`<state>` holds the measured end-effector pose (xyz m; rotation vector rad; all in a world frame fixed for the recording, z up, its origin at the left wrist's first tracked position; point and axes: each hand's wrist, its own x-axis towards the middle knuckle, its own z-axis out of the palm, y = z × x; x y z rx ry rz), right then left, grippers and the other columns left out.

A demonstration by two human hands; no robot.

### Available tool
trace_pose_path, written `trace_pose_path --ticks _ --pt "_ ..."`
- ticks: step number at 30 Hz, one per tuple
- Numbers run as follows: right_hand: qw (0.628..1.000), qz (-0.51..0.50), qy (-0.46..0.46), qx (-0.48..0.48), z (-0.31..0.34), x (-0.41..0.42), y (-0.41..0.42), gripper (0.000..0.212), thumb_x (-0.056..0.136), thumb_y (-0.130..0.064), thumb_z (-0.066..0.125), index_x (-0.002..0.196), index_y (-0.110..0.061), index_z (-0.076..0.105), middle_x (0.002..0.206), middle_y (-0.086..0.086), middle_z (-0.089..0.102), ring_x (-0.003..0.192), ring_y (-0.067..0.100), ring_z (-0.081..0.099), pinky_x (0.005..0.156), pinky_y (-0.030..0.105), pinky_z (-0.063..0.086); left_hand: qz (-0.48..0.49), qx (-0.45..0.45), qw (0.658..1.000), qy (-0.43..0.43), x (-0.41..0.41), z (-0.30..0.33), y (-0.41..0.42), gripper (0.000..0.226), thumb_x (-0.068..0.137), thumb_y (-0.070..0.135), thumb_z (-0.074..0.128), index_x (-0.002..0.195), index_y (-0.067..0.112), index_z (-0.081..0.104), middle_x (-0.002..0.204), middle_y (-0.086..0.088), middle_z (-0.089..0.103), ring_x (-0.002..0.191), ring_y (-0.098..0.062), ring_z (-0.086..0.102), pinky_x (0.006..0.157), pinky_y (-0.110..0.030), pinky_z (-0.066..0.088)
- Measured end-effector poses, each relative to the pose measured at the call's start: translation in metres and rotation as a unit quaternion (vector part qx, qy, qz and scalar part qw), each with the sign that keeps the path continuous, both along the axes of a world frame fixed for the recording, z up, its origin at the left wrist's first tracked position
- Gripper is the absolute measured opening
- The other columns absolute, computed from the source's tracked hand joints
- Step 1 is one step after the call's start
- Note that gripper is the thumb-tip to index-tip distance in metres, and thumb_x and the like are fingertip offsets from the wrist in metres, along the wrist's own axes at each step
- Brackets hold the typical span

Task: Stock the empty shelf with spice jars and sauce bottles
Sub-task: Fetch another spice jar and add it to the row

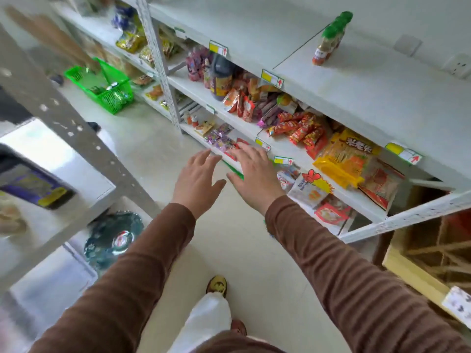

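— Pale aisle floor (158, 154), white shelving (356, 98) along the right. Fingers?
— Spread straight on left hand (195, 183) and right hand (254, 178), gripping nothing, held out over the floor beside the snack shelf.
— Spice jars (331, 39)?
— Green-capped, lined up on the nearly bare top shelf; green basket (102, 85) well apart, down the aisle.

Bright, even light; blurred left edge, wide-angle bending.
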<state>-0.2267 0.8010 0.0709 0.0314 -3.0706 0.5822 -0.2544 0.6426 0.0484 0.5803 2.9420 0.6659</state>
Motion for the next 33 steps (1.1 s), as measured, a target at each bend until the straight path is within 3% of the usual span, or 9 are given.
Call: trace_pose_path --ticks 10,18,25,33 --pt "0.99 0.135 -0.009 -0.034 -0.013 0.103 -0.132 0.053 0.096 -0.034 0.059 0.145 -0.02 0.046 0.154 0.005 0.041 0.14 0.026 0.035 0.118 0.037 0.029 0.15 -0.027 0.988 -0.015 0.152 0.002 -0.146 0.062 0.092 0.034 0.068 0.149 0.02 0.045 0.159 -0.006 0.038 0.149 -0.026 0.029 0.122 -0.038 0.021" --pt "0.968 0.24 0.004 -0.076 -0.006 0.123 -0.293 0.051 0.094 -0.029 0.062 0.142 -0.016 0.05 0.141 0.004 0.055 0.13 0.026 0.046 0.113 0.039 0.035 0.243 -0.008 0.97 0.004 0.205 0.008 -0.301 0.059 0.091 0.034 0.068 0.145 0.022 0.048 0.151 -0.002 0.046 0.141 -0.026 0.04 0.118 -0.039 0.031" --pt "0.953 0.279 -0.005 -0.118 -0.013 0.146 -0.463 0.046 0.095 -0.023 0.063 0.139 -0.014 0.054 0.134 0.007 0.06 0.125 0.025 0.051 0.112 0.037 0.037 0.268 -0.02 0.963 0.017 0.232 0.005 -0.461 0.059 0.091 0.032 0.069 0.145 0.016 0.049 0.148 -0.007 0.05 0.138 -0.028 0.043 0.115 -0.04 0.035" --pt "0.934 0.262 -0.066 -0.235 -0.025 0.162 -0.621 0.054 0.094 -0.01 0.057 0.147 -0.009 0.044 0.146 0.011 0.051 0.136 0.024 0.044 0.118 0.033 0.03 0.331 0.014 0.943 -0.003 0.26 0.003 -0.592 0.061 0.093 0.029 0.067 0.149 0.016 0.044 0.15 -0.006 0.048 0.138 -0.025 0.043 0.118 -0.04 0.033"
